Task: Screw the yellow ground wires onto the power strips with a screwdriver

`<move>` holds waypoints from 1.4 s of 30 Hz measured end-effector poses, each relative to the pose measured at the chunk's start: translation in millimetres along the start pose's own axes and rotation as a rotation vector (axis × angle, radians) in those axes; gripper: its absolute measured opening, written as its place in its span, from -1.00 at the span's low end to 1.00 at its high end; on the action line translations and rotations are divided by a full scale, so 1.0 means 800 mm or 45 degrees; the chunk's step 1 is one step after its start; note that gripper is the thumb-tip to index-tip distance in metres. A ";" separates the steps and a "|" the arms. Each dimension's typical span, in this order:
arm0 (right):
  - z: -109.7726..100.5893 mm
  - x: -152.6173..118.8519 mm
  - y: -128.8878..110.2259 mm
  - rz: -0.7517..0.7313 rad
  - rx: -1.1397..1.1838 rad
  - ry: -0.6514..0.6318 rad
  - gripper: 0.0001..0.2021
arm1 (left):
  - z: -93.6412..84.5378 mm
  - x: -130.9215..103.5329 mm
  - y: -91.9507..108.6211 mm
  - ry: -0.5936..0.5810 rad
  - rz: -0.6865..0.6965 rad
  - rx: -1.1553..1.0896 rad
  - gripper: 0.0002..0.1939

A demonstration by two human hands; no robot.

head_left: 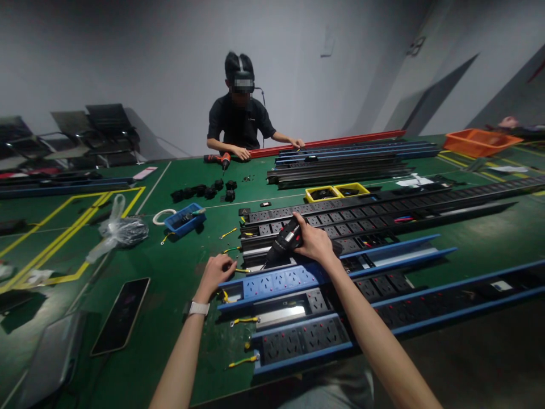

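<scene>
My right hand (315, 241) is wrapped round a black cordless drill (284, 241), its tip pointing down and left over the near end of a dark power strip. My left hand (219, 271) has its fingers curled together at the left end of the strips, beside a yellow-green ground wire (242, 271); what it pinches, if anything, is hidden. Just in front lies a blue-cased power strip (276, 284) with blue sockets. Closer to me are a strip with black sockets (302, 335) in a blue channel and a ground wire with ring end (244, 321).
Across the table a co-worker (238, 125) handles a red channel (340, 138), beside an orange drill (225, 161). Around me are a blue bin (184, 220), yellow trays (336, 192), black socket modules (204, 191), a plastic bag (123, 230), a phone (121, 315) and an orange crate (481, 142).
</scene>
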State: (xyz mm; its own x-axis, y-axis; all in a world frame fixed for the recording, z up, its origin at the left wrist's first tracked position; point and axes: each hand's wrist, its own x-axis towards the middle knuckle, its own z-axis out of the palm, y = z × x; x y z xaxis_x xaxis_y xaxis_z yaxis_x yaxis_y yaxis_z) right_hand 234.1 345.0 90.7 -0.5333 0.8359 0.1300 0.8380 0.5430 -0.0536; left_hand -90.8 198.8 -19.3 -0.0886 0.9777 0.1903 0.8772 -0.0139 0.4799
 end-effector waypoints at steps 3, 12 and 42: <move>-0.002 -0.001 0.000 -0.002 0.002 0.005 0.09 | -0.001 0.000 0.002 0.009 0.015 0.011 -0.65; -0.003 -0.001 -0.001 -0.005 0.003 0.010 0.09 | -0.003 0.001 0.006 -0.015 -0.001 -0.014 -0.64; -0.003 0.000 -0.001 -0.006 0.006 0.013 0.08 | -0.013 -0.002 0.007 -0.090 0.095 -0.109 -0.67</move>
State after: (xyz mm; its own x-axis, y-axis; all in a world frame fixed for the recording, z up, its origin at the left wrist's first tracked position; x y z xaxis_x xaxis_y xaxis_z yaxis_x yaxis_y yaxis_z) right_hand 233.5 344.0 92.9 -0.5360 0.8325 0.1404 0.8350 0.5473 -0.0574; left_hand -90.4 194.7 -8.4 0.0112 0.9856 0.1686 0.8364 -0.1016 0.5387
